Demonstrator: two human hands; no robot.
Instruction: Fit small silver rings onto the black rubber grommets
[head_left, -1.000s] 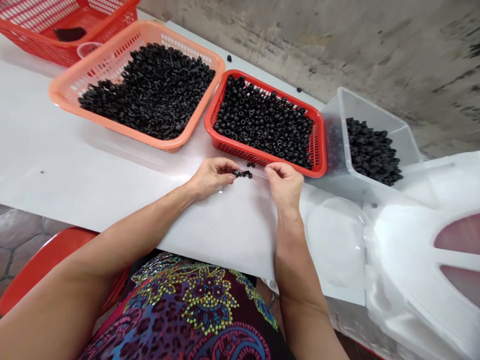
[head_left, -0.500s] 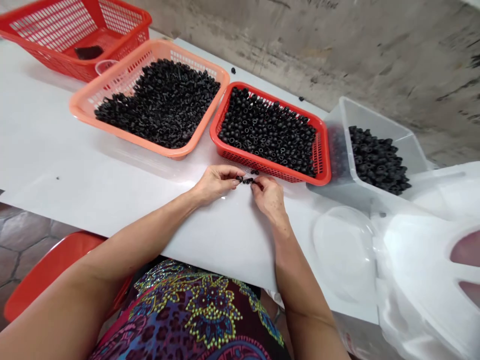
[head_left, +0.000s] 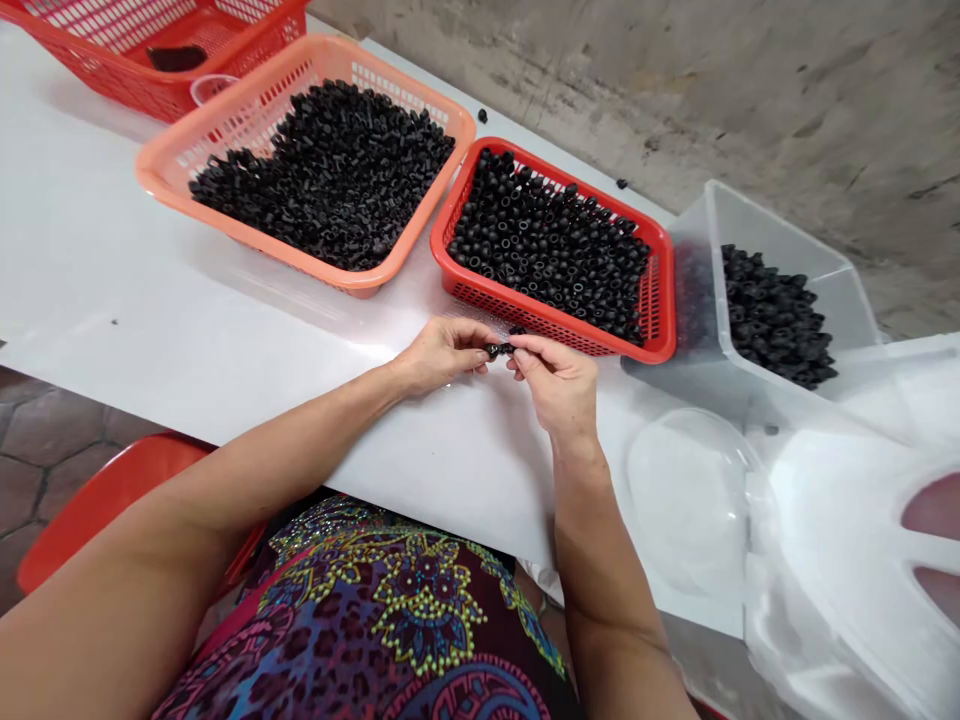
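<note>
My left hand (head_left: 444, 355) pinches a small black ring-like piece (head_left: 492, 351) between thumb and fingertips, just in front of the red basket. My right hand (head_left: 561, 382) is closed, its fingertips meeting at another small black piece (head_left: 507, 348) right beside the first one. Whether the two pieces are joined or only touching, I cannot tell. Behind the fingertips lies a loose black piece (head_left: 517, 330) on the white table. The red basket (head_left: 551, 312) is filled with round, hollow black pieces. Slimmer black parts fill the orange basket (head_left: 300, 255) to its left.
A clear plastic bin (head_left: 712, 300) with black pieces stands right of the red basket. Beyond it are a clear round lid (head_left: 686, 490) and a white plastic stool (head_left: 840, 520). Another red basket (head_left: 135, 90) is at far left, with a concrete wall (head_left: 600, 70) behind.
My right hand has lifted from the loose pieces on the table and brought its fingertips to the piece in my left hand. The camera view has shifted slightly.
</note>
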